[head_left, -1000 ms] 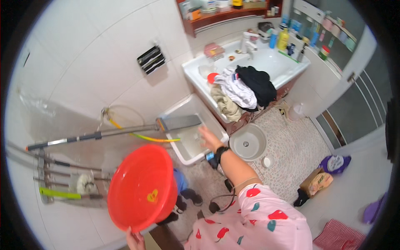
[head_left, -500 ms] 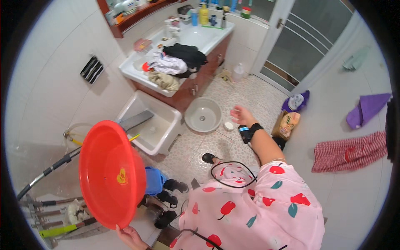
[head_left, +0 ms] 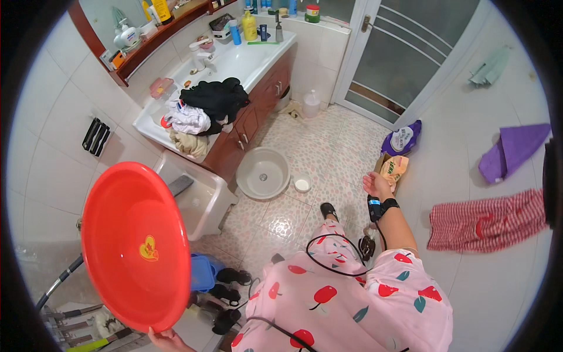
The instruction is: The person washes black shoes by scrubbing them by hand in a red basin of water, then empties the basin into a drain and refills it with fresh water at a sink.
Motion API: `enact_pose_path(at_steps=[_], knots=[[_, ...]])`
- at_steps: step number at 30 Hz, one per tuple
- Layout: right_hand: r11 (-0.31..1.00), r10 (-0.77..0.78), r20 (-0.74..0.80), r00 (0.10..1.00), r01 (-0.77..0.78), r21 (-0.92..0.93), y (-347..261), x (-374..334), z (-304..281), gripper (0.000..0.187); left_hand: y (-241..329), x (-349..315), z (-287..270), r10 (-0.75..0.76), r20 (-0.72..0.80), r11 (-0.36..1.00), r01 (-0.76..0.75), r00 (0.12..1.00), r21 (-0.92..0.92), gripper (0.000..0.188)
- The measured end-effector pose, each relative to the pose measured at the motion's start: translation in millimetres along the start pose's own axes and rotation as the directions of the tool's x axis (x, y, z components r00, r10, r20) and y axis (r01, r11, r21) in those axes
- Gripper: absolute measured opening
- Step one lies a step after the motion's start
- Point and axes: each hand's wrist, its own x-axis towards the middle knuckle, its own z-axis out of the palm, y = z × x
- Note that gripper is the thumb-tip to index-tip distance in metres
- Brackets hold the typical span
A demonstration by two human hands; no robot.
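A large red plastic basin (head_left: 114, 234), tilted so its inside and a yellow heart-shaped sticker show, hangs at my left side. Its lower rim is gripped by my left hand (head_left: 167, 340), which is partly cut off by the lower edge. My right hand (head_left: 377, 185) is stretched out over the floor with nothing in it, fingers loosely apart, nearest to an orange-yellow package (head_left: 394, 168) by the right wall. On the tiles ahead sit a grey basin (head_left: 252, 182) and a small round white container (head_left: 302, 183).
Crumpled clothes (head_left: 214, 100) lie on the washbasin counter (head_left: 270, 50). Below it stands a white laundry tub (head_left: 205, 205) with a grey board. Shoes (head_left: 226, 293) and a blue container (head_left: 202, 273) are at lower left. A glass door (head_left: 404, 58) is at the back.
My view has shifted to the right and I have stepped forward. The red basin stays in my left hand, slightly further left in view. My right hand has swung right, toward the package.
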Motion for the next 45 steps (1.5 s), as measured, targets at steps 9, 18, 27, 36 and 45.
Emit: enact_pose_path(at_steps=[9,18,27,36,45], knots=[[0.757,-0.213,0.313,0.926,0.359,-0.546,-144.8,178.3,21.2,0.027,-19.9,-120.7,205.1,0.043,-0.146,0.970,-0.006,0.988,0.244,0.045],[0.641,-0.128,0.416,0.900,0.395,-0.657,-209.3,242.8,-23.5,0.030,-113.2,-172.8,425.6,-0.217,0.246,0.976,0.217,0.945,0.030,0.038],[0.551,-0.132,0.327,0.936,0.343,-0.761,-205.5,262.8,-147.6,0.028,-173.5,-153.5,516.5,-0.226,0.387,0.962,0.268,0.894,-0.058,0.038],[0.632,-0.094,0.131,0.987,0.161,-0.758,-261.2,250.4,-114.2,0.032,-224.4,-101.9,583.8,-0.179,0.259,0.969,0.216,0.949,-0.121,0.029],[0.609,-0.161,0.226,0.961,0.277,-0.743,-287.3,319.2,-0.2,0.027,-246.5,-28.4,662.4,-0.168,0.233,0.970,0.203,0.958,-0.133,0.030]])
